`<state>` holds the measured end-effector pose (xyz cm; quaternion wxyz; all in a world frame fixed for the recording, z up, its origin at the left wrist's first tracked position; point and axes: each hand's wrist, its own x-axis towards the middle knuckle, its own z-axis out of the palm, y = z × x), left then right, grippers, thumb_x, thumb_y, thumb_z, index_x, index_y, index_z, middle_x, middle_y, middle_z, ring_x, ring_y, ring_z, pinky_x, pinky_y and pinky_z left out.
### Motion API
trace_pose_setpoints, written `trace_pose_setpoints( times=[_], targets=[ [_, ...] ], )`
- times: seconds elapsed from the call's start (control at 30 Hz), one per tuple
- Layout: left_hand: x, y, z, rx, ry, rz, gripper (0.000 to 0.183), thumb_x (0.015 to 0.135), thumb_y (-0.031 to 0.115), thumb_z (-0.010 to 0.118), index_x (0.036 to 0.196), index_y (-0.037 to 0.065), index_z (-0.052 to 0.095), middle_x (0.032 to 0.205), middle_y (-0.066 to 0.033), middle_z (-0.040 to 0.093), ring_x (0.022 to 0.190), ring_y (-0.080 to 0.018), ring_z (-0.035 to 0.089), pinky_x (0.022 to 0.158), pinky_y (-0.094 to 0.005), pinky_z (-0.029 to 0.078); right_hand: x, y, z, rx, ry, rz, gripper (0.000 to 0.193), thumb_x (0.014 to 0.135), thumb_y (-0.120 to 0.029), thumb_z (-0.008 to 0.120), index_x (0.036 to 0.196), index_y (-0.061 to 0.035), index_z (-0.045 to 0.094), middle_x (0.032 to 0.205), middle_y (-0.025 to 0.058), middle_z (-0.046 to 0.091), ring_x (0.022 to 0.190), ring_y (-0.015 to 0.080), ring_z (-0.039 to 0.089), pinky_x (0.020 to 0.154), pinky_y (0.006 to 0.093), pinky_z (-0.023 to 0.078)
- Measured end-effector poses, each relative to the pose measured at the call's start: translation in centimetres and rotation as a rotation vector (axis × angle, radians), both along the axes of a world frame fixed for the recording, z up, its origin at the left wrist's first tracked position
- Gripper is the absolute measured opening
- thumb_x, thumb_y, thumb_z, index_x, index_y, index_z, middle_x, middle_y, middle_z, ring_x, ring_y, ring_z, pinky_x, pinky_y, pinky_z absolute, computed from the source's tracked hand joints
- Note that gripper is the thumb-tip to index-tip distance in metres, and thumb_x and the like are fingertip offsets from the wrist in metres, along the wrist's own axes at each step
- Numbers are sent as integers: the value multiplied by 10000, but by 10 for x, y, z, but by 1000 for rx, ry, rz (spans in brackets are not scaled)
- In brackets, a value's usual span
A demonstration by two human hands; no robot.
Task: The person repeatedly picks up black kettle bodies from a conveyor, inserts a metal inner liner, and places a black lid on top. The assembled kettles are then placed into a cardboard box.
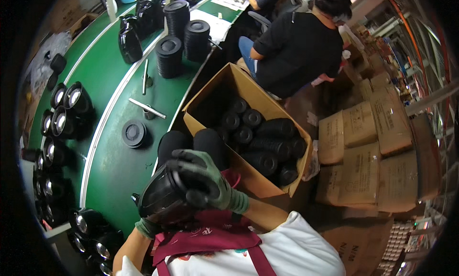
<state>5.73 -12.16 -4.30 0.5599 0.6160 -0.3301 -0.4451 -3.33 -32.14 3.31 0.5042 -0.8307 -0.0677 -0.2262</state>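
Observation:
A glossy black rounded housing [160, 197], shaped like a kettle body, lies tilted over my lap. My left hand [149, 226], in a grey-green glove, holds it from below at its near left side; its fingers are hidden behind the housing. At the housing's right end, my gloved right hand [208, 173] curls its fingers round a black round part, somewhat blurred, pressed against the housing. Ahead on the green bench lies a black ribbed disc [134, 133]. Beyond it are two metal T-shaped tools [147, 108] [146, 80].
Stacks of black discs [169, 56] and glossy black housings [129, 39] stand farther along the bench. More housings [64, 120] line its left side. An open carton [260, 92] of stacked black round parts sits at my right. A co-worker [299, 51] sits beyond it, near piled cartons [361, 132].

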Motion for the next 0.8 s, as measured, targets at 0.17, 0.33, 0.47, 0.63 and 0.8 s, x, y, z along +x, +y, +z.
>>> trace_pose_setpoints(
  times=[0.17,0.33,0.47,0.63,0.8],
  targets=[
    [29,52,-72,-104,692,392,470,933,180,586,1358,6,490,1303,-142,579,1155,-222,579,1009,-364,472,1,-3,-115,695,134,-155,408,913,-175,605,1286,-34,520,1327,100,515,1244,237,474,1075,369,353],
    [31,42,-47,-49,98,307,457,924,172,589,1340,1,507,1282,-134,592,1134,-214,588,997,-358,478,-11,-4,-49,762,363,23,586,1003,-362,497,1467,-53,318,1411,84,434,1295,163,418,1122,292,286],
    [25,43,-35,-46,21,276,447,917,165,593,1325,-3,521,1265,-128,603,1118,-208,596,988,-354,483,-15,0,-45,652,422,-6,644,988,-422,494,1478,-40,324,1452,118,412,1320,205,401,1126,313,267],
    [12,43,-38,-61,124,189,435,909,157,596,1307,-9,538,1244,-121,617,1097,-201,605,977,-349,489,-11,2,-51,381,165,21,670,953,-438,536,1460,-34,367,1447,134,417,1308,232,410,1119,336,276],
    [5,60,-65,-134,589,263,423,901,149,600,1289,-14,555,1223,-114,631,1077,-193,615,965,-343,495,-5,7,-26,-22,14,111,729,874,-430,626,1429,-7,414,1418,169,436,1308,304,410,1108,388,289]
  ],
)
